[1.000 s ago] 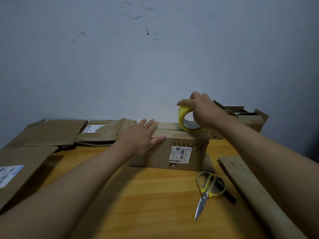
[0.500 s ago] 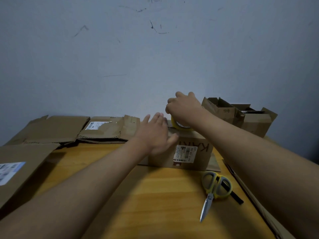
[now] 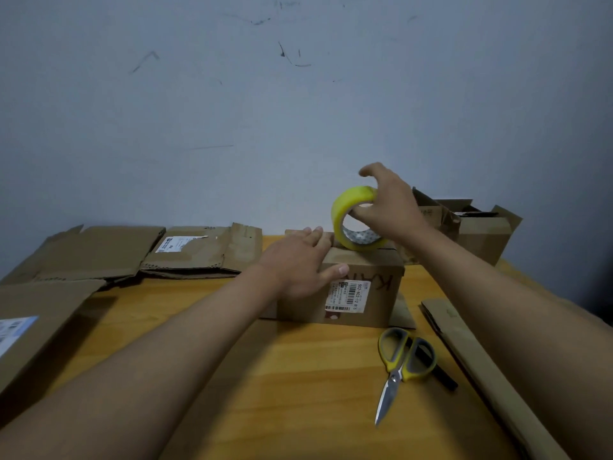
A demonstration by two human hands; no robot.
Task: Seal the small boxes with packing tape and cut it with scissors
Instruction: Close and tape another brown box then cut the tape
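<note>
Box: the small box (image 3: 361, 287) sits near the middle of the bench (image 3: 265, 376), flaps down, with a white label on its near face.
Tape: the yellow roll of tape (image 3: 348, 216) stands on edge on the box's top, toward the right end.
Right hand: the right hand (image 3: 388, 204) grasps the roll, with fingers hooked through the core and over the rim.
Left hand: the left hand (image 3: 298, 263) lies flat and relaxed on the box's top left, thumb over the front edge, pressing the flaps closed.
Handling: the box looks light and thin-walled, likely to slide or dent, so I judge a flat palm on top holds it best. The roll is stiff, and the core gives the surest hold. The tape itself would be sticky and prone to curl.
Scissors: the scissors (image 3: 403, 366) lie closed on the bench in front of the box, untouched.
Around: flattened cardboard (image 3: 99, 250) lies at the left, and open boxes (image 3: 481, 230) stand behind at the right.
</note>
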